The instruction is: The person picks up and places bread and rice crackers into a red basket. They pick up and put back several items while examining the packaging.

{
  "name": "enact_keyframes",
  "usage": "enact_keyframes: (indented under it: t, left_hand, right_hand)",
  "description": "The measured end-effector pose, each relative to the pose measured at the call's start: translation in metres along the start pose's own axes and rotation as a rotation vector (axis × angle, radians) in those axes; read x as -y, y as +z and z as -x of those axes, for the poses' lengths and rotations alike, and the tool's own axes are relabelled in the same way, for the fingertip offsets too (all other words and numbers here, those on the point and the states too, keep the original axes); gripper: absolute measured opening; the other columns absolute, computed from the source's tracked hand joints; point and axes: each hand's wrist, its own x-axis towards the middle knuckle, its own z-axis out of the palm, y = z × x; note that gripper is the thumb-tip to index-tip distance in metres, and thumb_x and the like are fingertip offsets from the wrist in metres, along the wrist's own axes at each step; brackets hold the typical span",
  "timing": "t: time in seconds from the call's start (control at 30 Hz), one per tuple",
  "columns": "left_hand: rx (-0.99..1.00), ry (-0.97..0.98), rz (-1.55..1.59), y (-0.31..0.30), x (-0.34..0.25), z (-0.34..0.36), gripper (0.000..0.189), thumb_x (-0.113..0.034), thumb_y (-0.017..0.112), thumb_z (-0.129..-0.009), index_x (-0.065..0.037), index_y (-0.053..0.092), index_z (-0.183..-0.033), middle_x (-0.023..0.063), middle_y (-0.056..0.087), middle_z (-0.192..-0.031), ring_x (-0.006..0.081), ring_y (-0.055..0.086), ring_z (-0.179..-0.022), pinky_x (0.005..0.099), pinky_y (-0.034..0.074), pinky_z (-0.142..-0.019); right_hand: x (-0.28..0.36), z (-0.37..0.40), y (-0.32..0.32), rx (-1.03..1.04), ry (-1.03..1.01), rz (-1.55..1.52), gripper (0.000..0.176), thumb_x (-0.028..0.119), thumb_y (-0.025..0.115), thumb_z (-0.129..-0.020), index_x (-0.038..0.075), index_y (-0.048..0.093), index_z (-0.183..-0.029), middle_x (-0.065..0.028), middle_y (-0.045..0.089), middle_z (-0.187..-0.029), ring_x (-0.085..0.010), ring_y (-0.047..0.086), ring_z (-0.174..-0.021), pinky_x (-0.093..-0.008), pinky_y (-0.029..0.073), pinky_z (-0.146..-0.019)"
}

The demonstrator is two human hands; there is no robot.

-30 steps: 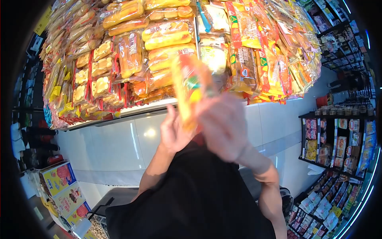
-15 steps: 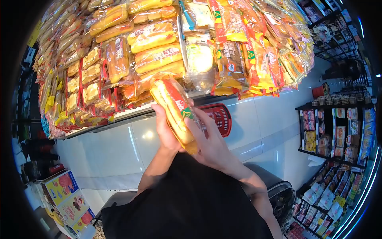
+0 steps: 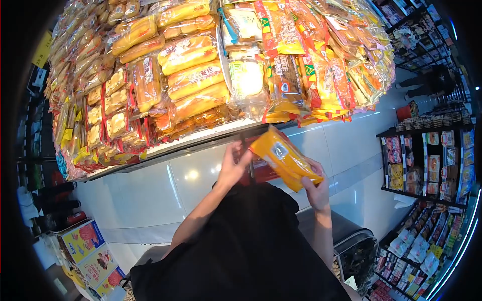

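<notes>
Right hand [image 3: 319, 191] grips an oblong yellow plastic packet [image 3: 283, 158], contents unclear to me; left hand [image 3: 233, 167], released, at the packet's nine o'clock

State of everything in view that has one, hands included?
Yellow packet: tilted, held, label facing camera, no tear visible.
Right hand: fingers closed on the packet's near end.
Left hand: open beside the packet; contact unclear.
Red basket: partly hidden, contents not visible.
Clear-wrapped bread rolls: piled on display.
Black shelf unit: stocked.
</notes>
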Motion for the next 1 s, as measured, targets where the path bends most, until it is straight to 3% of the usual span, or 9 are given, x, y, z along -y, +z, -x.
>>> enact_keyframes:
  t: [0.07,0.17,0.27,0.33,0.5,0.57,0.67,0.8,1.0]
  left_hand:
    - [0.08,0.054,-0.161,0.006,0.082,-0.011,0.083,-0.032,0.075,-0.086,0.009,0.03,-0.142,0.0287,0.041,-0.142,0.0343,0.045,-0.131,0.0428,0.037,-0.11]
    - [0.295,-0.104,-0.206,0.01,0.103,0.0,0.083,-0.028,0.072,-0.088,0.008,0.024,-0.145,0.0271,0.048,-0.135,0.0323,0.052,-0.123,0.0407,0.042,-0.105]
    - [0.58,-0.353,-0.033,0.013,0.105,-0.001,0.06,-0.025,0.067,-0.092,0.007,0.039,-0.136,0.0182,0.06,-0.113,0.0262,0.062,-0.104,0.0373,0.05,-0.092]
    - [0.416,-0.598,0.255,0.018,0.089,0.006,0.035,-0.022,0.061,-0.095,0.003,0.053,-0.118,0.0071,0.06,-0.092,0.019,0.062,-0.083,0.0322,0.052,-0.079]
    - [0.163,-0.631,0.369,0.021,0.111,0.017,0.019,-0.024,0.056,-0.093,-0.012,0.053,-0.078,-0.0029,0.039,-0.059,0.013,0.041,-0.059,0.0296,0.038,-0.062]
    - [0.029,-0.613,0.411,0.015,0.117,0.026,0.013,-0.018,0.058,-0.091,-0.01,0.055,-0.081,-0.0046,0.037,-0.058,0.0104,0.036,-0.052,0.0288,0.034,-0.054]
    - [-0.159,-0.577,0.262,0.011,0.114,0.043,0.023,-0.023,0.057,-0.096,-0.013,0.051,-0.076,-0.0064,0.036,-0.056,0.0076,0.033,-0.049,0.0266,0.029,-0.049]
    - [-0.409,-0.602,0.154,0.004,0.131,0.065,0.033,-0.031,0.06,-0.098,-0.013,0.049,-0.073,-0.0083,0.031,-0.052,0.0052,0.026,-0.041,0.0252,0.018,-0.04]
    - [-0.525,-0.675,0.024,0.024,0.136,0.092,0.032,-0.031,0.06,-0.097,-0.013,0.05,-0.073,-0.008,0.029,-0.049,0.0055,0.024,-0.039,0.0266,0.016,-0.039]
  right_hand:
    - [-0.028,0.012,-0.015,-0.252,0.178,-0.419,0.05,0.013,0.067,-0.092,-0.003,0.046,-0.135,-0.0144,0.061,-0.122,-0.0237,0.061,-0.113,-0.0373,0.051,-0.093]
    - [-0.094,0.023,-0.04,-0.474,0.449,-0.606,0.043,0.015,0.063,-0.095,-0.001,0.049,-0.132,-0.0128,0.064,-0.118,-0.0264,0.064,-0.103,-0.039,0.054,-0.08]
    - [-0.179,0.029,-0.057,-0.54,0.537,-0.746,0.04,0.013,0.061,-0.096,0.002,0.05,-0.133,-0.0123,0.063,-0.122,-0.0259,0.063,-0.109,-0.0381,0.054,-0.083]
    - [-0.228,0.026,-0.063,-0.68,0.701,-0.75,0.036,0.014,0.063,-0.095,0.006,0.053,-0.128,-0.0121,0.063,-0.121,-0.0252,0.066,-0.103,-0.0395,0.056,-0.074]
    - [-0.326,0.012,-0.078,-0.678,0.781,-0.385,0.037,0.02,0.065,-0.09,0.006,0.056,-0.124,-0.011,0.068,-0.104,-0.0263,0.068,-0.091,-0.0404,0.055,-0.07]
    - [-0.373,0.006,-0.088,-0.585,0.732,0.412,0.04,0.026,0.066,-0.089,0.005,0.057,-0.122,-0.0144,0.069,-0.102,-0.0295,0.068,-0.096,-0.0415,0.056,-0.076]
    - [-0.377,-0.015,-0.099,-0.422,0.747,0.756,0.051,0.035,0.065,-0.088,0.003,0.054,-0.126,-0.0199,0.069,-0.104,-0.0339,0.068,-0.1,-0.0433,0.055,-0.082]
    - [-0.43,-0.044,-0.122,-0.326,0.821,0.622,0.053,0.037,0.063,-0.089,0.004,0.053,-0.129,-0.0235,0.065,-0.114,-0.0403,0.064,-0.106,-0.0494,0.051,-0.089]
    - [-0.542,-0.068,-0.123,-0.051,0.632,1.281,0.031,0.021,0.049,-0.093,0.013,0.061,-0.121,-0.0218,0.056,-0.124,-0.0369,0.056,-0.111,-0.0475,0.048,-0.088]
